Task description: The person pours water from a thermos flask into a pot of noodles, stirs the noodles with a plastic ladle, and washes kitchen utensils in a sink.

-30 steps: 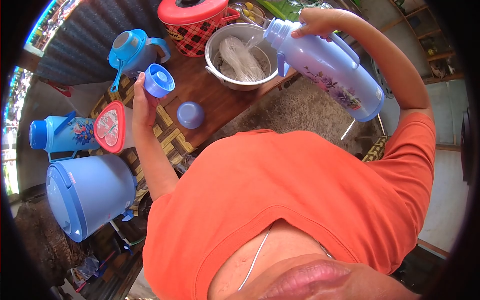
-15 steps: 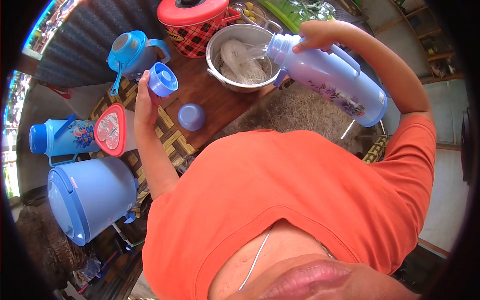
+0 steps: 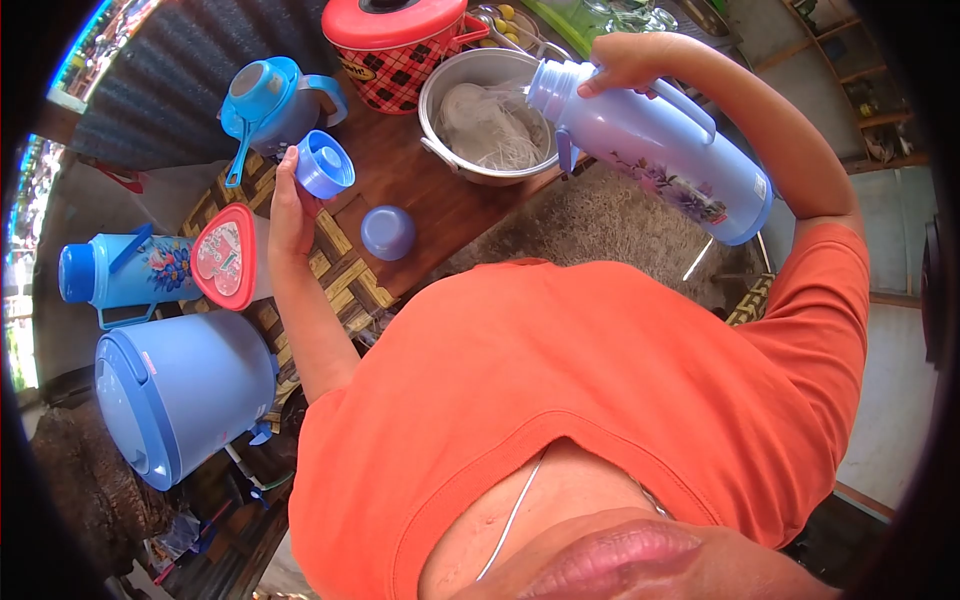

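Observation:
My right hand (image 3: 632,62) grips a blue flowered thermos flask (image 3: 665,160) near its neck. The flask is tilted, its open mouth over the rim of a silver metal pot (image 3: 436,135). Clear water (image 3: 512,95) runs from the mouth into the pot. Inside lie pale, thin noodles (image 3: 485,130), partly under the water. Off to the left, my left hand (image 3: 290,212) holds up a blue thermos stopper (image 3: 325,166) between thumb and fingers. Below the stopper, a small blue cup-shaped cap (image 3: 388,232) rests on the wooden table (image 3: 440,222).
Behind the pot stands a red checked container (image 3: 395,65). A blue jug with a strainer on top (image 3: 285,110) is at the back left. Further left are another thermos (image 3: 145,270), a red-lidded container (image 3: 225,257) and a large blue water dispenser (image 3: 190,395).
The flask has shifted slightly left, its mouth further over the pot. The water stream looks thinner and more broken. My left hand still holds the stopper in nearly the same place.

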Action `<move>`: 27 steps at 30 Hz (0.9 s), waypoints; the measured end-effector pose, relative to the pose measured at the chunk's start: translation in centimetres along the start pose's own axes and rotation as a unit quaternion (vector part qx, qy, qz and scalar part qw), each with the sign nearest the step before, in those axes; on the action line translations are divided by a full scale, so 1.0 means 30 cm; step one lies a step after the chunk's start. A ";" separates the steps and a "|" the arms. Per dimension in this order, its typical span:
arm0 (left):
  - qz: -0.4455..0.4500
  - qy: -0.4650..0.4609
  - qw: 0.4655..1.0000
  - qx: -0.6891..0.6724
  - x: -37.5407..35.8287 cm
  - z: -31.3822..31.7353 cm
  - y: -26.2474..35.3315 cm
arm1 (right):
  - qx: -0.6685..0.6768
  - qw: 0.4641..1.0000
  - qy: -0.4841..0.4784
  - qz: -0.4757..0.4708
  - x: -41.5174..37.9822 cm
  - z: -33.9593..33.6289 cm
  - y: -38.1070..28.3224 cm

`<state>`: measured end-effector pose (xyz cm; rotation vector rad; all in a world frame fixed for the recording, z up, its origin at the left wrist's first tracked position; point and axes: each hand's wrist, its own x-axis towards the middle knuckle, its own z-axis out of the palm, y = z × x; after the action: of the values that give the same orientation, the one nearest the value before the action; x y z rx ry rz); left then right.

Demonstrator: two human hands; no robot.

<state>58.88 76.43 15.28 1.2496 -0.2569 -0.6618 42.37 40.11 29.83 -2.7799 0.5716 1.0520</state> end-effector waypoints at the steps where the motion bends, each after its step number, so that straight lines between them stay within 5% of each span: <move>1: 0.000 -0.005 1.000 0.001 -0.001 -0.006 -0.002 | -0.001 1.000 0.004 0.002 0.005 0.001 0.004; 27: 0.000 -0.031 1.000 -0.001 0.050 -0.010 -0.032 | -0.031 0.997 -0.062 0.033 0.030 0.076 0.026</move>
<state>59.91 75.62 14.05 1.2297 -0.3065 -0.7016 41.28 39.64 27.52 -2.7396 0.6307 1.2664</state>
